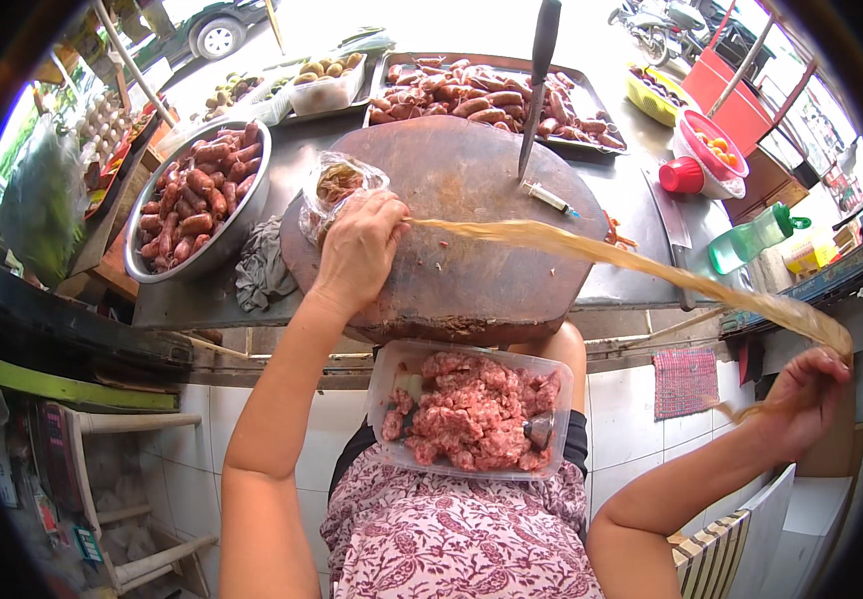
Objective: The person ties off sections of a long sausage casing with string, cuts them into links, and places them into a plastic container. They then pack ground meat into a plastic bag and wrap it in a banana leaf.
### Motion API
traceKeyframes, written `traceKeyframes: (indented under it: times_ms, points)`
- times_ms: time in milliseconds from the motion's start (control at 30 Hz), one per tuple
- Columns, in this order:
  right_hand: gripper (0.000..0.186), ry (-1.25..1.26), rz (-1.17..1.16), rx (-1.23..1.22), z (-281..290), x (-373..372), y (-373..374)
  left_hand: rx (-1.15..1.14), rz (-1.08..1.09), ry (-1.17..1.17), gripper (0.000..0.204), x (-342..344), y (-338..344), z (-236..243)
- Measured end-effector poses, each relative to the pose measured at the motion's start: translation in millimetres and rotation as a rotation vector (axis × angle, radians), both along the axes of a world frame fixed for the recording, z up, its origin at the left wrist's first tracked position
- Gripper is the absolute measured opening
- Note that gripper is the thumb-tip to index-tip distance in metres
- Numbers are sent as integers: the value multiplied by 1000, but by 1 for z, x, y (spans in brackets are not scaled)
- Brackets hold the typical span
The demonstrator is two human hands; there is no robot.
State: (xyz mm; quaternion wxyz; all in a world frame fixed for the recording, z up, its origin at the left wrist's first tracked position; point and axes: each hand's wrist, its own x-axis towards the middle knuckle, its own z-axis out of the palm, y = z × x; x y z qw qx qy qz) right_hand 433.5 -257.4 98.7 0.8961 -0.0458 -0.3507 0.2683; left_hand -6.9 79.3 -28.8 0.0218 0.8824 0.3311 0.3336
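A long, pale tan strip of sausage casing stretches from the round wooden chopping board out to the right. My left hand pinches its near end beside a clear plastic bag that holds more casing. Far to the right, off the table's edge, my right hand is closed on the other end, and a loose tail hangs by the wrist. In my lap rests a clear plastic tub of ground meat; a dark, rounded object is partly buried in it.
A knife stands upright near a syringe on the board. Sausages fill a metal bowl at left and a tray behind. A grey rag, a second knife and a green bottle lie around the board.
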Motion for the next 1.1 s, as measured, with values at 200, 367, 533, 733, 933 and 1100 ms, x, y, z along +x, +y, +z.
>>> traceKeyframes:
  times_ms: [200, 367, 533, 733, 933, 1100]
  points:
    - [35, 219, -645, 55, -16, 55, -61, 35, 216, 169, 16, -19, 28, 7]
    - [35, 8, -581, -444, -41, 10, 0, -6, 150, 90, 15, 5, -4, 31]
    - [22, -393, 3, -712, -30, -121, 81, -576, -406, -157, 47, 38, -89, 57]
    - [32, -500, 258, -506, 23, -214, 133, -1241, -882, -708, 75, 81, -161, 68]
    - [26, -559, 119, -378, 45, -202, 177, -1386, -868, -1010, 53, 34, -160, 60]
    - [24, -643, 132, -371, 35, -215, 192, -1379, -841, -1103, 54, -12, -149, 53]
